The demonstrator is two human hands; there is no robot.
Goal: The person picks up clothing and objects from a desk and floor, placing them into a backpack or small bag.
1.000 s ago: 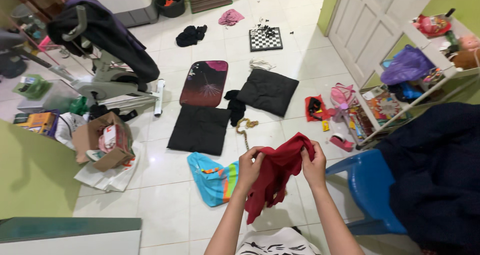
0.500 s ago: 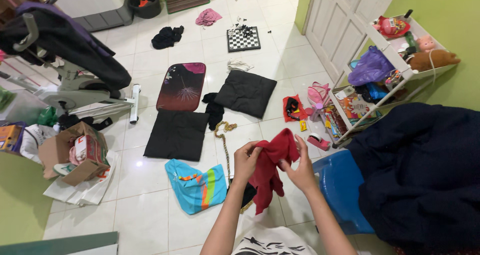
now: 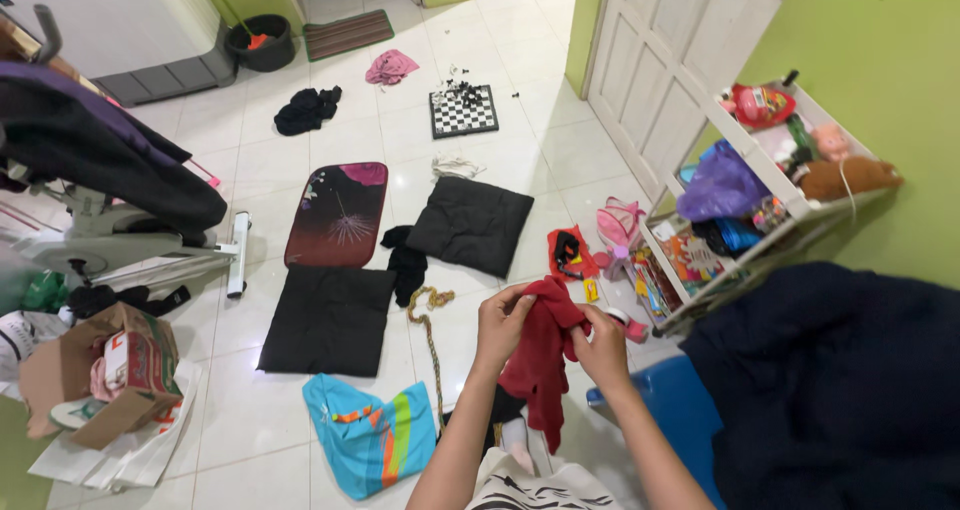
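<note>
White tiled floor (image 3: 250, 410) fills most of the view, littered with stuff. Dark navy fabric (image 3: 840, 390) bulks at lower right, draped over a blue plastic chair (image 3: 670, 420). Exercise machine (image 3: 110, 240) at left, with a dark garment (image 3: 100, 160) thrown over it. White panel door (image 3: 670, 60) at upper right, and a tilted white shelf rack (image 3: 760, 220) crammed with toys and bags beside it.

On the floor: two black cushions, one (image 3: 328, 318) at centre-left and one (image 3: 470, 225) further up. Dark red mat (image 3: 338, 215) beside them. Torn cardboard box (image 3: 90, 375) on white paper at lower left. Blue bag with coloured stripes (image 3: 368, 440) lies near the person's forearm. Chessboard (image 3: 463, 110) with scattered pieces sits farther off, black clothing heap (image 3: 307, 110) and pink cloth (image 3: 390, 67) near it. Braided rope (image 3: 430, 330) runs down from the cushions toward the hands.

Red cloth (image 3: 540, 355) is held up in mid-air at centre-bottom, above the floor, bunched and hanging down between both hands. Left hand (image 3: 503, 325) is closed, pinching the cloth's upper left edge between fingers and thumb. Right hand (image 3: 603, 342) is closed on the cloth's right side, fingers curled into the fabric. Hands are close together, with only the cloth between them.
</note>
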